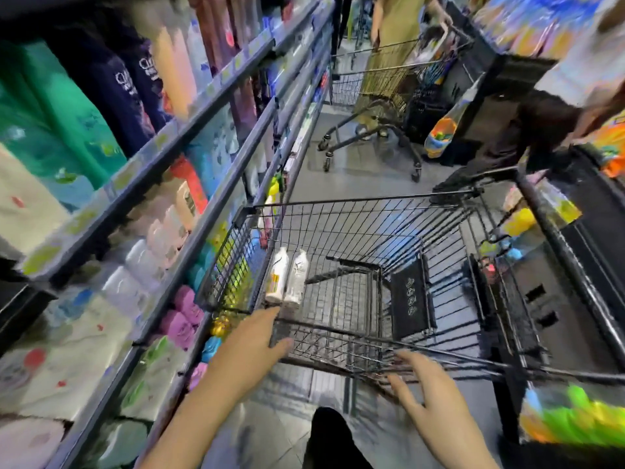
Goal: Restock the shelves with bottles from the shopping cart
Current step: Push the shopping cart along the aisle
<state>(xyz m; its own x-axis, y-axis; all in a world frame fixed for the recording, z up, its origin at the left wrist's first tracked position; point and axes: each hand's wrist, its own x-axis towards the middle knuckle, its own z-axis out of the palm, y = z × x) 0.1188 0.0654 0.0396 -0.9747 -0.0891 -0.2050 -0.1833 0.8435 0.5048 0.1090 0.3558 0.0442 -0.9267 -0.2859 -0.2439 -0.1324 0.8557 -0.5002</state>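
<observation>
Two white bottles [286, 276] lie side by side in the cart [355, 201], against its left wall near the close end. The left hand [252, 346] is at the cart's near left corner, fingers spread and holding nothing, one fingertip close to the bottles. The right hand [429, 384] is open too, fingers apart, at the cart's near edge; whether it touches is hard to tell. Shelves [169, 137] full of blurry bottles run along the left. Another cart [378, 82] stands farther down the aisle.
</observation>
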